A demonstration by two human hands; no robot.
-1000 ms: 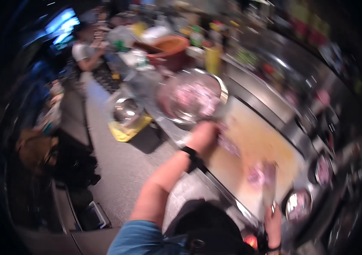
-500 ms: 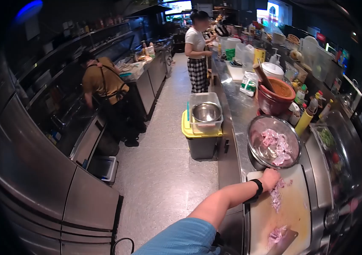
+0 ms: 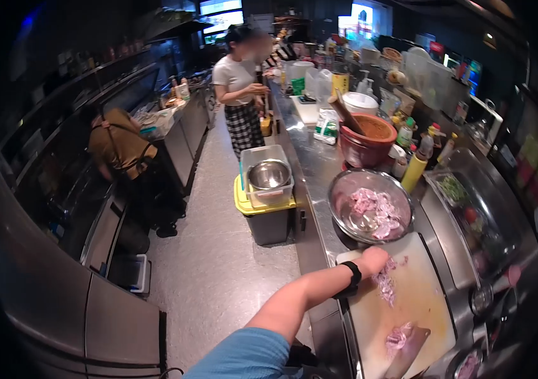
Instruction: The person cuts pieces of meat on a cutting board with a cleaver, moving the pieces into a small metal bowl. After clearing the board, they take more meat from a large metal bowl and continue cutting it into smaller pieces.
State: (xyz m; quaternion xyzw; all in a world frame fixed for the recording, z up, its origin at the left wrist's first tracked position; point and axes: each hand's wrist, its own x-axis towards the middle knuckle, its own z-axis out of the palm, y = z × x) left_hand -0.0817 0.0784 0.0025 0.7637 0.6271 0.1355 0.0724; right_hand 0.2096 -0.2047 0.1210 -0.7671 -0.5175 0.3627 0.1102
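My left hand [image 3: 372,259] rests curled on the far corner of the cutting board [image 3: 420,303], fingers on a strip of sliced meat [image 3: 385,284]. The strip runs lengthwise toward me from my fingers. The cleaver [image 3: 405,347] lies nearer me; my right hand is out of view.

I stand in a long, dim kitchen with a grey speckled floor [image 3: 218,265] running up the aisle. On my left are stainless cabinet fronts [image 3: 41,278] and a counter under dark shelves [image 3: 92,69] of bottles. On my right a steel counter [image 3: 310,158] stretches away, crowded with containers. A yellow-lidded bin [image 3: 262,211] stands in the aisle against it, a clear tub with a metal bowl on top. Bright screens [image 3: 221,14] glow at the far end. One person [image 3: 238,95] stands by the right counter; another [image 3: 120,151] bends at the left one.
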